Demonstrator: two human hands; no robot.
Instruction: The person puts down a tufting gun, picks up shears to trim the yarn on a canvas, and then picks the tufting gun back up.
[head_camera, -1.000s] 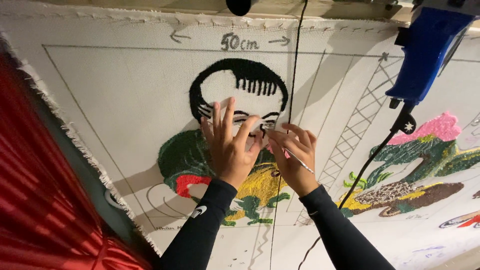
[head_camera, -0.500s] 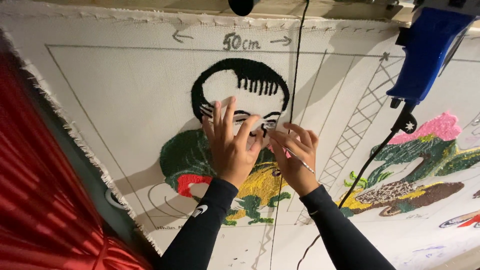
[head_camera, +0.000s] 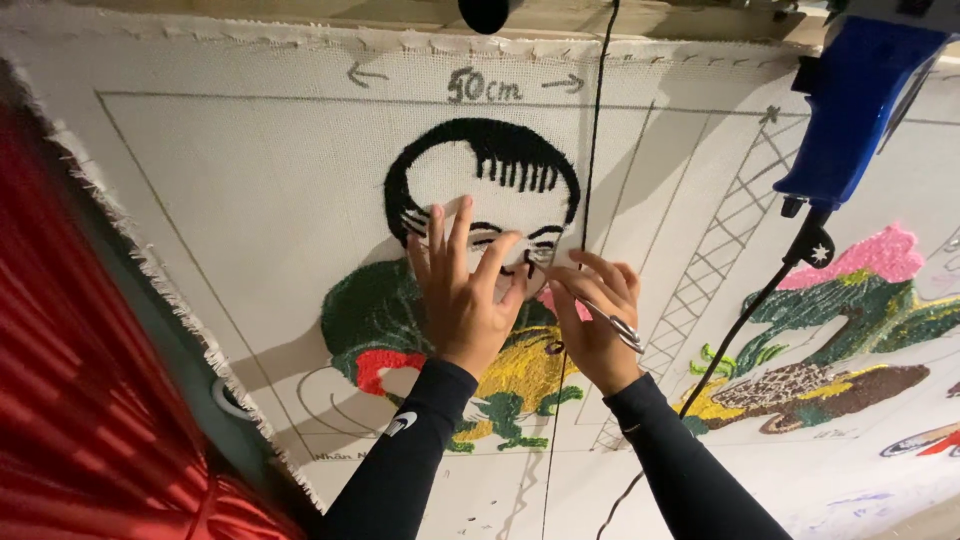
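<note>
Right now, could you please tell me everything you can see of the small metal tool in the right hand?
The small metal tool looks like slim silvery snips or scissors; only a short shiny part shows, slanting down and outward. The right hand closes around it, fingertips pressed to the tufted portrait on the white cloth, beside the left hand. Its tip and blades are hidden.

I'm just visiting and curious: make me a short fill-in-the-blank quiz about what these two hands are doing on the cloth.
1. The left hand lies flat with its fingers ____ on the tufted picture.
2. The right hand holds small metal ____.
3. The blue tool hangs at the upper ____ of the view.
4. The yarn running down the cloth is ____.

Missing words: spread; scissors; right; black
</note>
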